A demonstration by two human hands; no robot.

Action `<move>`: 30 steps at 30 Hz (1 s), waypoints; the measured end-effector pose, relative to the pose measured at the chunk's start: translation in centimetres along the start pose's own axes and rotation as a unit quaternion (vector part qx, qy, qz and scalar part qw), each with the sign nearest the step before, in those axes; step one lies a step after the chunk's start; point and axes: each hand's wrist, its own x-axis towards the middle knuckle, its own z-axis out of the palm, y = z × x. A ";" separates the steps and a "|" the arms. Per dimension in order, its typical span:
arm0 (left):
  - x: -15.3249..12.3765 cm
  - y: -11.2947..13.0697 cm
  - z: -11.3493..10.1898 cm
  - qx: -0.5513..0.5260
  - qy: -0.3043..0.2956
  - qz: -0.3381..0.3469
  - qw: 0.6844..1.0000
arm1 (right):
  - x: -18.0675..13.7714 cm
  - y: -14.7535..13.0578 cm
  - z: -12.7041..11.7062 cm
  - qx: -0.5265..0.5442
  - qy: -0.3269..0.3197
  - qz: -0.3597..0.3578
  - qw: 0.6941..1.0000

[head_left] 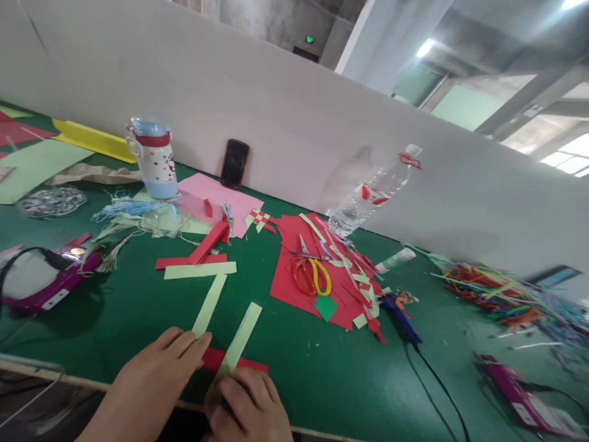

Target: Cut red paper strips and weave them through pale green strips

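Note:
Near the table's front edge, the closed fingers of my left hand (161, 365) press together at the lower end of a pale green paper strip (210, 304). Their tips also reach the left end of a red paper strip (253, 366). My right hand (253, 405) has its fingers bent around the bottom of a second pale green paper strip (243, 334), which crosses the red one at a slant. Both lower strip ends are partly hidden by my fingers. Beyond my hands lie another pale green strip (200, 271) and loose red strips (207, 242).
Scissors (313, 276) lie on red paper sheets (289, 270) with scraps. A bottle (368, 196), phone (234, 163) and cup (156, 162) stand by the partition. A glue gun (402, 316) with a cord and purple devices (524, 396) lie right and left. A small woven red-and-green piece (260, 217) lies farther back.

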 end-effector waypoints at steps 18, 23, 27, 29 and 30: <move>2.6 -0.8 -2.2 -0.180 -0.109 -0.025 0.977 | -4.7 5.2 -7.8 -0.055 -0.056 0.075 0.994; 2.4 -1.0 -1.6 -0.215 -0.083 -0.057 0.972 | -5.0 4.7 -7.6 -0.011 -0.072 0.079 0.994; 2.1 -1.1 -1.4 -0.233 -0.078 -0.075 0.966 | -4.0 4.1 -7.0 0.006 -0.041 0.080 0.996; 2.1 -1.3 -1.5 -0.241 -0.076 -0.074 0.965 | -3.7 4.0 -6.9 0.010 -0.038 0.087 0.995; 2.0 -1.4 -1.5 -0.244 -0.072 -0.074 0.964 | -3.7 4.0 -7.0 0.014 -0.037 0.090 0.995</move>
